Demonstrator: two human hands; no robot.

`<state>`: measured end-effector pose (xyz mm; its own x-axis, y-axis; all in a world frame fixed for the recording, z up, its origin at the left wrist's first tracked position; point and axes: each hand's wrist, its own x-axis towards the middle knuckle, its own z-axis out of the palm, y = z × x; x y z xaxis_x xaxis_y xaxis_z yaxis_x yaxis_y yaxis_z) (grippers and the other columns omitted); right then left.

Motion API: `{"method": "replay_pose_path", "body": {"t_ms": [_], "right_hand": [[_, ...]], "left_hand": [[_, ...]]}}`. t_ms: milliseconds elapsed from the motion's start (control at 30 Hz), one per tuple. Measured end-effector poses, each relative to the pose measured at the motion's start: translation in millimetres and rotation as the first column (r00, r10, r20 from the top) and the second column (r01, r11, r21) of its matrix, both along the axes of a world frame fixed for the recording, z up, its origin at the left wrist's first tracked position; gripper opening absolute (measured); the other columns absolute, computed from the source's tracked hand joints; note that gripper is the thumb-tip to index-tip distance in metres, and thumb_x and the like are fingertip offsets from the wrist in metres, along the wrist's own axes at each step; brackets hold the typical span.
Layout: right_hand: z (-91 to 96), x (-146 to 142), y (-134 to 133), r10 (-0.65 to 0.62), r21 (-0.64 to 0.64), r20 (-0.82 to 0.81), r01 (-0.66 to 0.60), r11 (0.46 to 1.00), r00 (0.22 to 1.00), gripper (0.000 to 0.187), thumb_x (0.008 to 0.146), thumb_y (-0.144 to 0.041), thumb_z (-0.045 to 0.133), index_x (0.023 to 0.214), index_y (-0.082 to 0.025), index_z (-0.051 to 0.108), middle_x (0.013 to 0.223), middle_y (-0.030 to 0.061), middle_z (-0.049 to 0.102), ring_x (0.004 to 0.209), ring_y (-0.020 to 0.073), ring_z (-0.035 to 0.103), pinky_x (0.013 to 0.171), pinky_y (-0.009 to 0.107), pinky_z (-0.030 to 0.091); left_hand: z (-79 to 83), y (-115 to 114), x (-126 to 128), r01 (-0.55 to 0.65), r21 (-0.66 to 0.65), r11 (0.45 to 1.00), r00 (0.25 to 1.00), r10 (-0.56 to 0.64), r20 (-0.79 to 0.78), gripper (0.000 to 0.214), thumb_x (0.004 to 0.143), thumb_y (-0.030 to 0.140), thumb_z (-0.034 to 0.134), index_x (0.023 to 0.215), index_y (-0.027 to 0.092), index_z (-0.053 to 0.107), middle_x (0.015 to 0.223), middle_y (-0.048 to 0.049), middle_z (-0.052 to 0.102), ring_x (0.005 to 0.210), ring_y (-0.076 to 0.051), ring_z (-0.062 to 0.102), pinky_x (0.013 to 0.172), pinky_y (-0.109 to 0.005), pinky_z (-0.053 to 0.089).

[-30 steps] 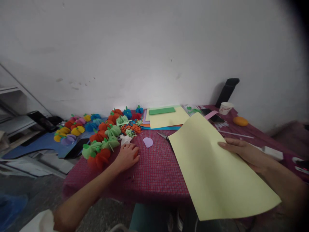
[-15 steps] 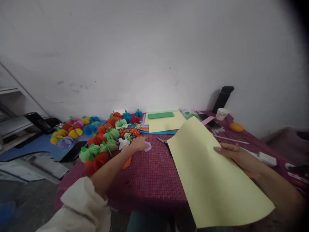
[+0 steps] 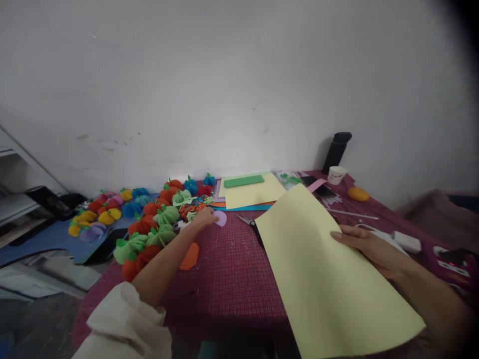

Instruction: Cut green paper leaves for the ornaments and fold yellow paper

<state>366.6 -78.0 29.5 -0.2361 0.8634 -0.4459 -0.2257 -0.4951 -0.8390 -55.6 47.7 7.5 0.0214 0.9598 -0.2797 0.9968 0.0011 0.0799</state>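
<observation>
My right hand (image 3: 364,244) grips a large pale yellow sheet (image 3: 318,269) by its right edge, thumb on top. The sheet is tilted and slightly bowed over the front right of the table. My left hand (image 3: 204,218) is closed on a small purple paper disc (image 3: 220,218) just above the red checked tablecloth. Black-handled scissors (image 3: 255,229) lie with their blades apart, partly hidden under the sheet. An orange paper disc (image 3: 190,256) rests on the cloth beside my left forearm.
Green paper pumpkins (image 3: 167,215) and orange ones line the left side, near colourful scraps (image 3: 190,209). Stacked sheets (image 3: 254,193) with a green strip (image 3: 244,181) lie by the wall. A paper cup (image 3: 337,174), black bottle (image 3: 337,151) and yellow oval object (image 3: 358,194) stand at right.
My left hand has drawn the purple disc slightly, and more of the disc now shows. The view has shifted a little, uncovering more of the orange disc. My right hand keeps holding the sheet.
</observation>
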Motion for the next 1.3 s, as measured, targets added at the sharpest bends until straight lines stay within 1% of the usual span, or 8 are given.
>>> {"method": "replay_pose_path", "body": {"t_ms": [167, 333, 467, 567, 700, 933, 1133, 1300], "right_hand": [[6.9, -5.7, -4.3, 0.016, 0.059, 0.006, -0.016, 0.998, 1.0, 0.026, 0.072, -0.024, 0.066, 0.097, -0.022, 0.061, 0.092, 0.011, 0.069, 0.072, 0.0241, 0.067, 0.067, 0.037, 0.053], [14.4, -14.5, -4.9, 0.048, 0.167, -0.022, -0.044, 0.985, 0.999, 0.026, 0.072, -0.025, 0.065, 0.098, -0.019, 0.06, 0.085, 0.0073, 0.07, 0.07, 0.0206, 0.067, 0.067, 0.034, 0.053], [24.2, -27.9, -2.3, 0.019, 0.278, -0.012, -0.015, 0.961, 1.0, 0.029, 0.071, -0.028, 0.066, 0.098, -0.02, 0.06, 0.086, 0.0055, 0.07, 0.069, 0.0186, 0.066, 0.066, 0.032, 0.053], [33.1, -45.3, 0.7, 0.016, 0.356, 0.035, -0.027, 0.934, 0.999, 0.031, 0.069, -0.034, 0.065, 0.097, -0.02, 0.061, 0.088, 0.0063, 0.07, 0.069, 0.0184, 0.066, 0.066, 0.032, 0.052], [44.1, -67.1, 4.4, 0.036, 0.443, 0.074, -0.065, 0.894, 0.997, 0.037, 0.066, -0.04, 0.065, 0.098, -0.02, 0.06, 0.09, 0.0071, 0.069, 0.072, 0.0194, 0.066, 0.069, 0.033, 0.051], [39.8, -75.3, 1.2, 0.12, 0.435, -0.002, -0.107, 0.894, 0.993, 0.037, 0.069, -0.038, 0.063, 0.101, -0.02, 0.059, 0.093, 0.0069, 0.068, 0.077, 0.0191, 0.065, 0.072, 0.033, 0.05], [-16.7, -69.4, 6.8, 0.117, 0.313, 0.443, -0.276, 0.909, 0.889, 0.035, 0.072, -0.044, 0.057, 0.089, -0.014, 0.061, 0.082, 0.0093, 0.067, 0.068, 0.0185, 0.063, 0.064, 0.033, 0.05], [-19.3, -86.1, 14.0, -0.302, 0.568, 0.717, -0.276, 0.776, 0.628, 0.029, 0.07, -0.034, 0.059, 0.094, -0.018, 0.061, 0.092, 0.0091, 0.064, 0.085, 0.0207, 0.06, 0.073, 0.032, 0.046]], "left_hand": [[-3.2, -8.5, 5.0, -0.107, 0.174, 0.979, 0.994, 0.111, -0.015, 0.027, 0.08, 0.029, 0.051, 0.098, 0.01, 0.058, 0.098, -0.013, 0.061, 0.091, -0.023, 0.058, 0.075, -0.031, 0.045], [-0.1, -42.4, 24.8, -0.099, 0.416, 0.904, 0.993, 0.114, -0.013, 0.046, 0.08, 0.03, 0.046, 0.122, 0.01, 0.042, 0.115, -0.021, 0.052, 0.11, -0.032, 0.047, 0.086, -0.043, 0.036], [0.0, -66.3, 45.9, -0.116, 0.363, 0.925, 0.933, -0.023, 0.359, 0.048, 0.082, 0.047, 0.04, 0.116, 0.014, 0.05, 0.113, -0.0156, 0.056, 0.108, -0.029, 0.048, 0.087, -0.038, 0.035], [-8.3, -88.3, 66.7, -0.056, 0.019, 0.998, 0.757, 0.03, 0.653, 0.062, 0.083, 0.058, 0.021, 0.102, 0.014, 0.06, 0.093, -0.0112, 0.066, 0.083, -0.021, 0.061, 0.071, -0.03, 0.044], [-12.4, -115.6, 88.3, 0.075, -0.4, 0.914, 0.21, 0.377, 0.902, 0.068, 0.076, 0.067, 0.03, 0.116, 0.017, 0.052, 0.105, -0.011, 0.064, 0.086, -0.019, 0.062, 0.068, -0.029, 0.045], [13.6, -124.0, 80.9, 0.097, -0.27, 0.958, -0.217, 0.285, 0.934, 0.041, 0.073, 0.044, 0.056, 0.103, 0.016, 0.061, 0.102, -0.009, 0.066, 0.088, -0.021, 0.062, 0.075, -0.031, 0.047], [2.8, -109.5, 58.5, -0.319, -0.015, 0.948, -0.204, -0.053, 0.978, 0.052, 0.066, 0.028, 0.063, 0.114, 0.012, 0.052, 0.085, -0.0051, 0.066, 0.07, -0.015, 0.061, 0.061, -0.025, 0.046], [-5.8, -109.5, 68.8, -0.381, 0.133, 0.915, -0.033, -0.157, 0.987, 0.066, 0.065, 0.022, 0.058, 0.128, 0.015, 0.038, 0.076, 0.0004, 0.064, 0.062, -0.012, 0.059, 0.055, -0.021, 0.044]]}}
